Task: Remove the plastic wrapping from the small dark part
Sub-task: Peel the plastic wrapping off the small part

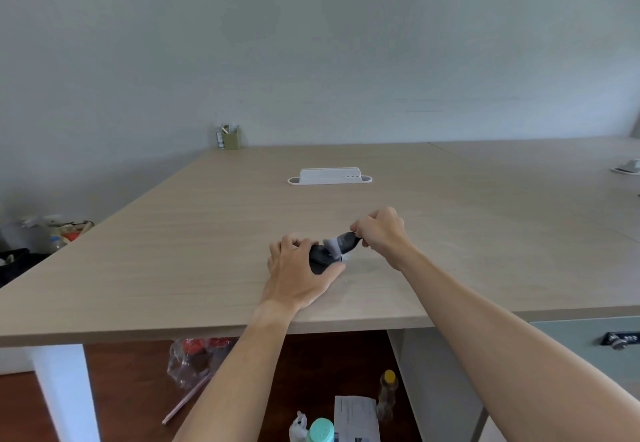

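The small dark part [320,255] lies on the wooden table [207,234], near its front edge. My left hand [298,268] curls over the part's left end and grips it against the tabletop. Clear plastic wrapping [341,242] stretches up and to the right from the part. My right hand [379,230] pinches the wrapping's far end, a little above the table. The part's underside and left end are hidden by my left hand.
A white tray-like holder [329,177] stands mid-table, farther back. A small pen cup [231,137] sits at the back left corner. A white object [627,166] lies at the far right. Under the table are a plastic bag [194,360], bottles [388,393] and a paper [356,417].
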Action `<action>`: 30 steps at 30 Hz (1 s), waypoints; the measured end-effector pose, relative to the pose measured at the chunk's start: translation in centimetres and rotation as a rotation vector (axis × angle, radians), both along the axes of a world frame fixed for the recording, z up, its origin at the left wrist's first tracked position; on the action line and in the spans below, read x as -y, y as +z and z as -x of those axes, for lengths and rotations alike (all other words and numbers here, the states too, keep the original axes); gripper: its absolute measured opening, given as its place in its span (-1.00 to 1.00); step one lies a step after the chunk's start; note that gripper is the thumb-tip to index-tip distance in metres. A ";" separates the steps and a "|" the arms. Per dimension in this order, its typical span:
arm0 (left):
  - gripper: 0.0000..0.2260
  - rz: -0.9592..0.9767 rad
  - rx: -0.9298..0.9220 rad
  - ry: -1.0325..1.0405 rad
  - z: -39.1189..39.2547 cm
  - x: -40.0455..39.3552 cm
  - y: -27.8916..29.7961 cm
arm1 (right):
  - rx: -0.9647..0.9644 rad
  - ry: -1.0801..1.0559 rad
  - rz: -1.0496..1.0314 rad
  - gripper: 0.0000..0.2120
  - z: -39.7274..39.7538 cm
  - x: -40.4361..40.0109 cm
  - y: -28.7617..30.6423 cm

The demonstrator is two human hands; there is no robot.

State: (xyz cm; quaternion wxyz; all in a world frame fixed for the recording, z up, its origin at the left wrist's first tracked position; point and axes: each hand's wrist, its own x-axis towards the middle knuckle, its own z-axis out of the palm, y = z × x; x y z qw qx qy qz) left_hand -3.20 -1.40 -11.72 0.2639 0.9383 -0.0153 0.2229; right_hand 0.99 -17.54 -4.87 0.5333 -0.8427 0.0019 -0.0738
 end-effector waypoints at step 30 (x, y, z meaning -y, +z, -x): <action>-0.35 0.091 0.050 -0.043 -0.4 -0.2 -0.5 | 0.098 -0.007 0.008 -0.78 0.3 -0.4 0.3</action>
